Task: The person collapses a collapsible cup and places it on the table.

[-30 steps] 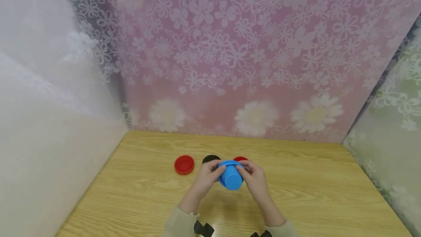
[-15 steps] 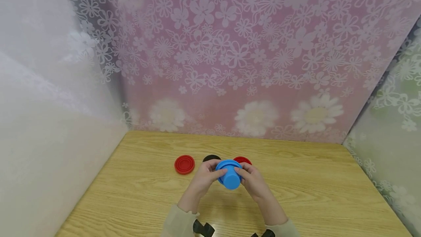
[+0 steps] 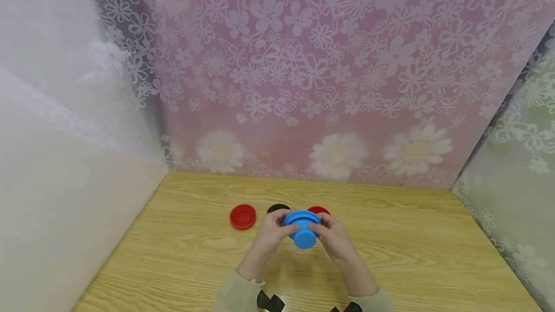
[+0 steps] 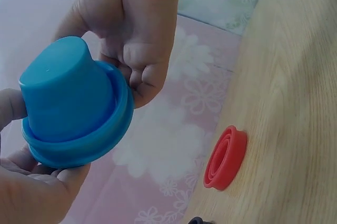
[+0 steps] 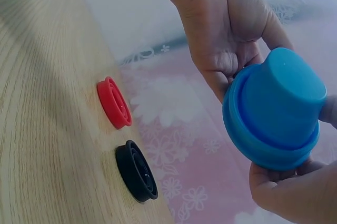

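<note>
A blue collapsible cup [image 3: 305, 236] is held up over the wooden table, its narrow round end toward me and partly pushed out from the wide ringed rim. My left hand [image 3: 270, 235] grips its left side, thumb laid on the cup wall and fingers behind the rim. On the other side my right hand [image 3: 338, 241] grips it the same way. Both thumbs sit close together on the narrow part. In the left wrist view the cup [image 4: 73, 97] shows a stepped collar round its raised middle. The inside faces away from me.
A flattened red collapsible cup [image 3: 243, 217] lies on the table [image 3: 195, 254] to the left. Behind my hands are a black one [image 3: 279, 207] and a second red one [image 3: 319, 210], both partly covered. Flowered cloth walls [image 3: 277, 85] enclose the back and sides.
Both thumbs have shifted inward and down from the rim onto the cup's narrow part. The cup has tilted slightly, so its collar looks more even. The other cups stay put.
</note>
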`<act>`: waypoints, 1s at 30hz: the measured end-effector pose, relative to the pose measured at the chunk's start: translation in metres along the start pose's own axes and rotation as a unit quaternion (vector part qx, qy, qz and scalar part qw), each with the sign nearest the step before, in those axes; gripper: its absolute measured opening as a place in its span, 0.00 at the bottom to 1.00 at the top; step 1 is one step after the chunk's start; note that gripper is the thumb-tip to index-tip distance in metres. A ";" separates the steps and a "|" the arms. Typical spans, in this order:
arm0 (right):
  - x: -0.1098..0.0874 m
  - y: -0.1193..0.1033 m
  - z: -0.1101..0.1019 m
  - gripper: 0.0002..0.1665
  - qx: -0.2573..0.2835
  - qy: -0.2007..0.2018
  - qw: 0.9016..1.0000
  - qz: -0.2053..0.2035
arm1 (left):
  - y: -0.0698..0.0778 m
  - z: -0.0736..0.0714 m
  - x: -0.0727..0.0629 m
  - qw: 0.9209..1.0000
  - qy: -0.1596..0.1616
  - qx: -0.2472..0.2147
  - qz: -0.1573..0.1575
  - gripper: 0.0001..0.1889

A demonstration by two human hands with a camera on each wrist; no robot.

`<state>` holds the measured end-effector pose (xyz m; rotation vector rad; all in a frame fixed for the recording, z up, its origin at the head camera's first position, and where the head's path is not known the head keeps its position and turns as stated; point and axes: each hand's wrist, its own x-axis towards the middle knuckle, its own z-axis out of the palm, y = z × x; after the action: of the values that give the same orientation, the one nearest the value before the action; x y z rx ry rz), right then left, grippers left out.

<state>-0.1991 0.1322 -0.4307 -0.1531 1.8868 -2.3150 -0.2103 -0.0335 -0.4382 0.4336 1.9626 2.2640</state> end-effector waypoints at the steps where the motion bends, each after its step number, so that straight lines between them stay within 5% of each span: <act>1: 0.000 0.000 0.001 0.07 -0.004 0.007 1.000 -0.001 | -0.001 0.000 0.000 1.000 0.000 0.004 0.003 0.15; 8: 0.002 0.004 0.001 0.09 -0.066 0.048 0.996 -0.029 | 0.005 0.000 -0.002 0.997 -0.003 0.072 0.033 0.13; 13: 0.002 0.004 -0.001 0.10 -0.126 0.066 0.989 -0.036 | 0.020 0.006 -0.009 0.986 0.008 0.157 0.057 0.12; 16: 0.001 0.004 -0.002 0.11 -0.143 0.068 0.987 -0.037 | 0.011 0.005 -0.007 0.978 0.016 0.190 0.078 0.12; 23: -0.001 0.005 -0.009 0.17 -0.108 0.019 0.993 -0.040 | -0.011 0.001 0.002 0.970 0.032 0.215 0.112 0.11; 30: 0.001 0.009 -0.016 0.20 -0.086 -0.017 0.995 -0.052 | -0.011 -0.002 0.002 0.975 0.033 0.198 0.097 0.13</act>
<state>-0.2021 0.1452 -0.4428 -0.3159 2.1064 -2.1952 -0.2135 -0.0330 -0.4486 0.6197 2.5163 2.0005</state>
